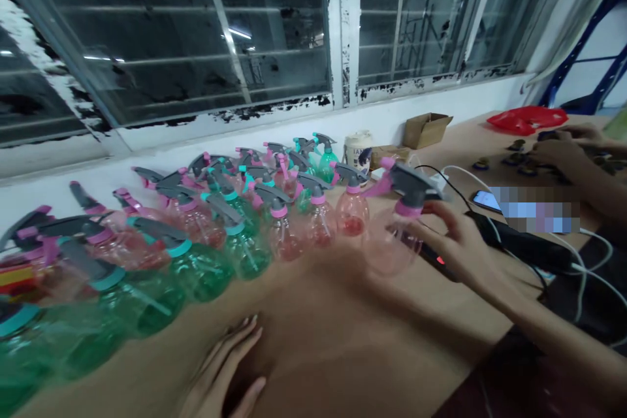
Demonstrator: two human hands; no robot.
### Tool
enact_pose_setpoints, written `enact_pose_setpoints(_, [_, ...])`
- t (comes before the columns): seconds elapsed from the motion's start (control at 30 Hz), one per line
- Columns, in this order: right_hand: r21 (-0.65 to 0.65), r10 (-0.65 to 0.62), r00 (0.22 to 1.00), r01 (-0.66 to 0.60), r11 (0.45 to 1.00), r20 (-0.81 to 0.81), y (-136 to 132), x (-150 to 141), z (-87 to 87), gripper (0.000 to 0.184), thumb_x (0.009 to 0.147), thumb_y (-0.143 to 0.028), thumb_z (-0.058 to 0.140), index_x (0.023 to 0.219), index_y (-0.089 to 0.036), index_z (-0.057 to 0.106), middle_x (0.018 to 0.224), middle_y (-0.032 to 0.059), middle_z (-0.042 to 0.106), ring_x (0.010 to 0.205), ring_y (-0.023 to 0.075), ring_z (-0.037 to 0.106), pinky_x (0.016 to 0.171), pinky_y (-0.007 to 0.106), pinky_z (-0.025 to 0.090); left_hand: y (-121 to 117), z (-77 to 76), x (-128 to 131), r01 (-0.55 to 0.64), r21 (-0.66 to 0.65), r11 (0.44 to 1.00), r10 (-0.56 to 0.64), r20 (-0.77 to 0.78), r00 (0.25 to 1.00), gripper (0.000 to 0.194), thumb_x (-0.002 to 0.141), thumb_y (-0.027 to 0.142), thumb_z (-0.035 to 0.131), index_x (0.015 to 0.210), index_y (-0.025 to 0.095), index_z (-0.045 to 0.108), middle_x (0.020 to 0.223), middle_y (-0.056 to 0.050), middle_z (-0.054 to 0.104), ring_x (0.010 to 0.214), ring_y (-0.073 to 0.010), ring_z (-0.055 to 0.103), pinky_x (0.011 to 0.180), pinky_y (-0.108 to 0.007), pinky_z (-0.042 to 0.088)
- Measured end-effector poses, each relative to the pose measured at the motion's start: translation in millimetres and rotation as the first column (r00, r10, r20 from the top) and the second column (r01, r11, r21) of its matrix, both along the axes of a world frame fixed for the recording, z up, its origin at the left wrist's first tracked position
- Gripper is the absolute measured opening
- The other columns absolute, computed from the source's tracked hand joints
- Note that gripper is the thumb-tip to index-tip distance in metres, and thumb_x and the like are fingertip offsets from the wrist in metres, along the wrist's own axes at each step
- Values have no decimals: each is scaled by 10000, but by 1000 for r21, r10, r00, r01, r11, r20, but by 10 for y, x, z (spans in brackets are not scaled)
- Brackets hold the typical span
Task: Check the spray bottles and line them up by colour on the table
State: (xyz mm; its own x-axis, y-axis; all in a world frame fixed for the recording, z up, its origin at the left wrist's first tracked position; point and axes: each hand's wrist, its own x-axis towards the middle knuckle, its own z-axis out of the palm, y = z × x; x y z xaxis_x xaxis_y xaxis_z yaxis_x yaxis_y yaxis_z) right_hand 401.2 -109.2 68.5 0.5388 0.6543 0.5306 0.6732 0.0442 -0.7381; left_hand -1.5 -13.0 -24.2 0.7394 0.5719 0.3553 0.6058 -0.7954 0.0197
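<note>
head: held pink bottle leans slightly, nozzle left.

Pink spray bottle: see-through rounded body, grey head fitted, pink nozzle and collar; roughly upright, right of centre.

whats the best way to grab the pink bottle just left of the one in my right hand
Best bet: the pink bottle's collar, from the near side. It stands upright, its rounded body narrows up to there, and a neighbouring bottle sits close on its left.
</note>
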Motion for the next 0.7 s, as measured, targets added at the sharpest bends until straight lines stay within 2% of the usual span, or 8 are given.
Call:
enact_pose_setpoints(0.07, [-19,137,991,-137,990,-3,-31,-349,-38,310,799,-488,625,925,-211,683,950,84,716,874,288,645,729,392,481,-130,98,74,-18,-34,999,20,46,999,550,904,403,527,1415,359,331,1378,-1,523,1186,-281,559,1013,-479,429])
enact_pose_setpoints(0.17, [-1,385,923,-385,923,9,86,-853,-80,238,830,-410,627,981,-233,678,1000,41,727,929,261,652,806,389,479,-293,295,212,0,-106,994,6,54,999,632,873,405,566,1434,367,277,1394,-18,504,1221,-309,520,1037,-534,376])
enact_pose_setpoints(0.23, [-19,504,864,-503,864,1,198,-1147,-102,243,824,-409,648,992,-236,675,979,19,738,887,238,669,814,383,484,-350,397,279,3,-213,977,16,91,996,713,853,419,580,1462,331,220,1416,-65,471,1256,-327,478,1037,-543,366])
enact_pose_setpoints(0.3, [-10,571,821,-571,821,13,293,-1392,-128,248,809,-420,668,977,-237,674,972,5,740,870,223,676,825,378,483,-367,442,297,1,-355,935,66,176,982,761,832,439,598,1464,288,202,1447,-103,418,1289,-328,437,1036,-528,371])
enact_pose_setpoints(0.37, [23,602,797,-604,797,49,357,-1581,-157,238,805,-413,677,965,-236,670,1001,0,734,908,215,669,859,376,468,-363,438,263,9,-481,877,132,258,957,812,815,459,623,1464,257,179,1470,-124,365,1335,-318,369,1062,-516,337])
enact_pose_setpoints(0.47, [44,629,769,-636,770,111,401,-1765,-204,228,797,-393,691,962,-239,660,1027,-1,726,960,211,652,902,383,442,-354,395,165,26,-566,824,180,306,935,876,759,468,693,1446,217,209,1461,-148,358,1340,-322,352,1077,-502,312])
enact_pose_setpoints(0.7, [-31,617,736,-635,772,278,415,-1834,-235,280,783,-413,700,988,-235,631,1001,17,712,1021,239,627,988,465,376,-297,315,89,21,-598,801,213,316,924,794,710,410,754,1361,241,332,1380,-109,468,1271,-314,435,1032,-501,356])
